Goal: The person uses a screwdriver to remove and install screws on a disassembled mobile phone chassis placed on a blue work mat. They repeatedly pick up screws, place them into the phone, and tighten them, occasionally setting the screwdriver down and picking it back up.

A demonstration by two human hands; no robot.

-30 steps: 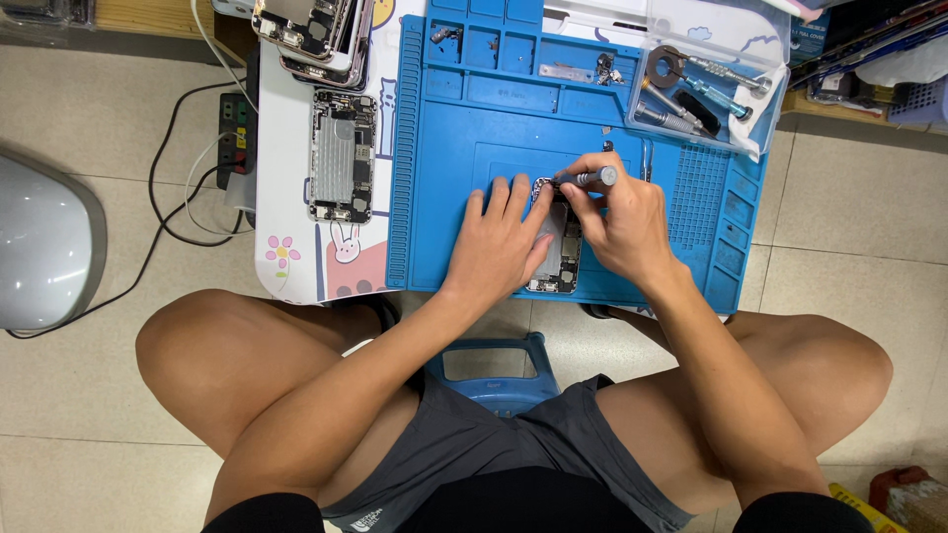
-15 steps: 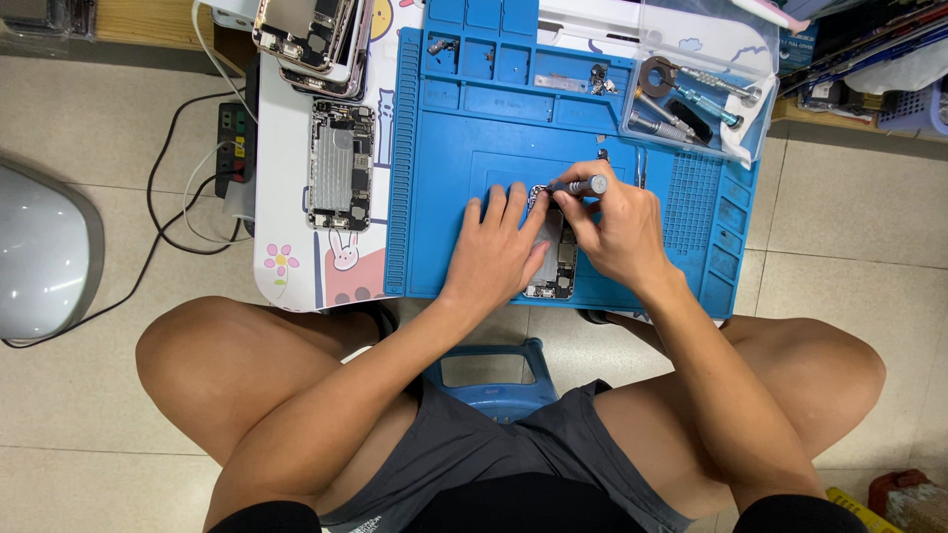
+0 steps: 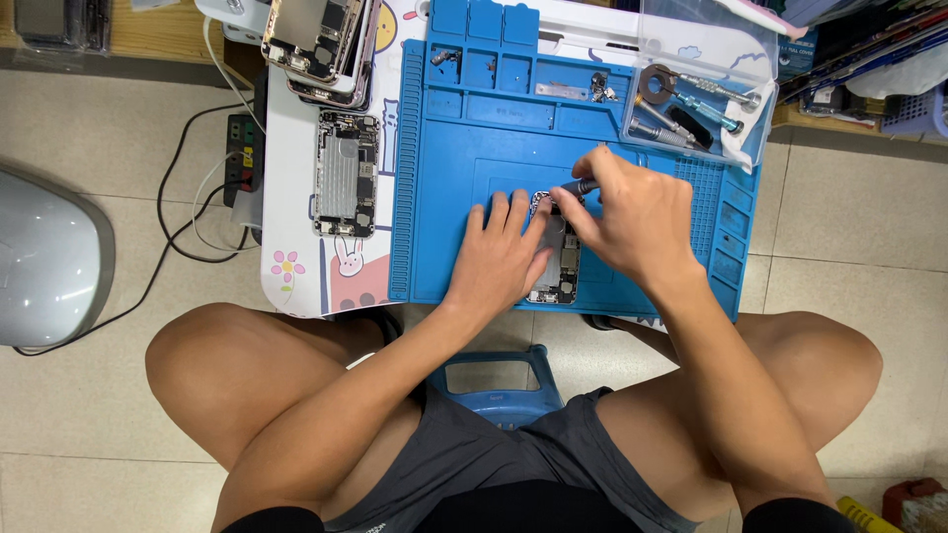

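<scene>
An opened phone (image 3: pixel 561 259) lies on the blue work mat (image 3: pixel 444 197), partly hidden under both hands. My left hand (image 3: pixel 499 257) rests flat on the mat and presses on the phone's left side, fingers spread. My right hand (image 3: pixel 637 222) is closed around a small dark screwdriver (image 3: pixel 578 187), whose tip points at the phone's top end.
A second opened phone (image 3: pixel 347 174) lies on the white table left of the mat, with more phone bodies (image 3: pixel 321 39) stacked behind it. A clear tray (image 3: pixel 691 109) with screwdrivers sits at the mat's back right. Cables (image 3: pixel 188 227) trail on the tiled floor by a grey dome (image 3: pixel 44 257).
The right hand has rolled the screwdriver from lying nearly level to pointing down at the phone's top end. The left hand has stayed on the phone.
</scene>
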